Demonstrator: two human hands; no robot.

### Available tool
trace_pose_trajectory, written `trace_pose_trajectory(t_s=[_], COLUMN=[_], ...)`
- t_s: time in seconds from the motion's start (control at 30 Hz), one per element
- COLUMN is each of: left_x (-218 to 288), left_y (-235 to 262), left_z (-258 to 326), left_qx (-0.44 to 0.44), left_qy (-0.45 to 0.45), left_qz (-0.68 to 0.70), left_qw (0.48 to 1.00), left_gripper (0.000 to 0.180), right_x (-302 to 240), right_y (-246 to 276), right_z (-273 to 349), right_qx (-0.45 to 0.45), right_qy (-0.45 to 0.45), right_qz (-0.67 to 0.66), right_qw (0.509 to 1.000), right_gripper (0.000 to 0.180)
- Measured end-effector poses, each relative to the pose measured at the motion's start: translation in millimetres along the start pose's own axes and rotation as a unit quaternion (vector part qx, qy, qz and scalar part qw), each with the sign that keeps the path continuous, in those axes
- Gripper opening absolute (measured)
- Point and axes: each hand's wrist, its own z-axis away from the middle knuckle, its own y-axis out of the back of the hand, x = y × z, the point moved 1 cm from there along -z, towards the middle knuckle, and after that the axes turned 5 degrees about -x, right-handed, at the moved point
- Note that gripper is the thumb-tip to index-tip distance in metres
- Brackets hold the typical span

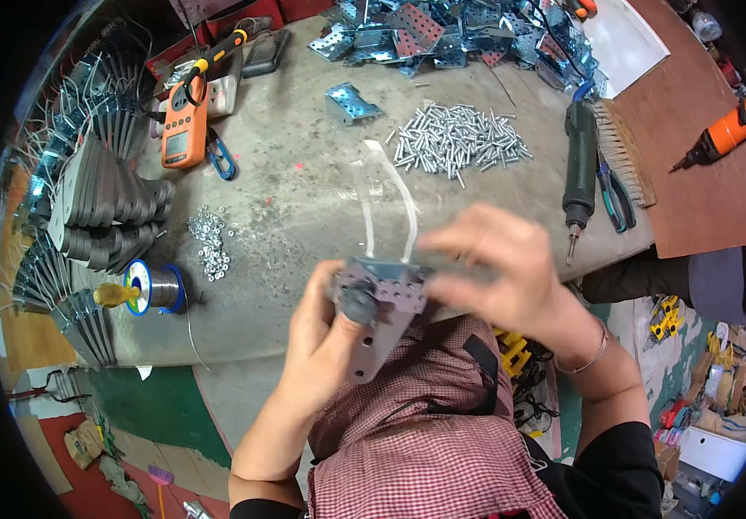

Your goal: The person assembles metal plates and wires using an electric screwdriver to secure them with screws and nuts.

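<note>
Bracket [403,294], perforated metal w/ a long grey tongue pointing twd the lap, is up in front of the person's chest, at the near edge of the workbench [260,221]. L hand [311,333] is closed on its L side, thumb on the near face; a dark rounded piece [358,303] sits by the thumb tip. R hand [503,264] is at the R side, motion-blurred, fingers bent & part open; can't tell if it has hold of anything. Two pale strips [406,203] run from the bracket's far edge out over the bench.

Beyond, approx. centre: one loose blue metal piece [351,104], w/ a heap of silvery pins [459,143] to its R. Far edge: big pile of perforated blue pieces [468,43]. L side: small rings [209,242], wire spool [163,287], orange meter [187,125], stacked grey plates [100,195]. R side: dk green power driver [579,164], bit twd the person, next to a brush [622,147] & pliers [620,203].
</note>
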Motion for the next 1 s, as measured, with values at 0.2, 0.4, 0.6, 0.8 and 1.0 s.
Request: trace_pose_trajectory(t_s=[0.2, 0.4, 0.6, 0.8, 1.0], left_x=[12.6, 11.3, -1.9, 2.1, 3.1], left_y=[-9.2, -1.8, 1.7, 6.5, 3.2], left_z=[-9.4, -10.2, -14.1, -13.6, -9.9], left_qx=[0.073, 0.078, 0.086, 0.105, 0.13], left_qy=[0.028, 0.011, -0.024, -0.012, -0.036], left_qz=[0.168, 0.175, 0.092, 0.139, 0.136], left_qw=[0.983, 0.981, 0.992, 0.985, 0.981], left_gripper=[0.036, 0.039, 0.043, 0.042, 0.045], right_x=[62.2, 63.0, 71.8, 66.1, 2.5], right_y=[3.9, 0.8, -10.4, -4.5, -13.9], right_z=[-11.3, -19.5, -37.3, -36.3, -23.6], right_qx=[-0.038, -0.084, -0.047, -0.079, -0.023], right_qy=[-0.213, -0.225, -0.174, -0.19, -0.203], right_qz=[0.152, 0.223, 0.186, 0.221, -0.113], right_qw=[0.964, 0.945, 0.966, 0.953, 0.972], right_gripper=[0.023, 0.027, 0.017, 0.017, 0.014])
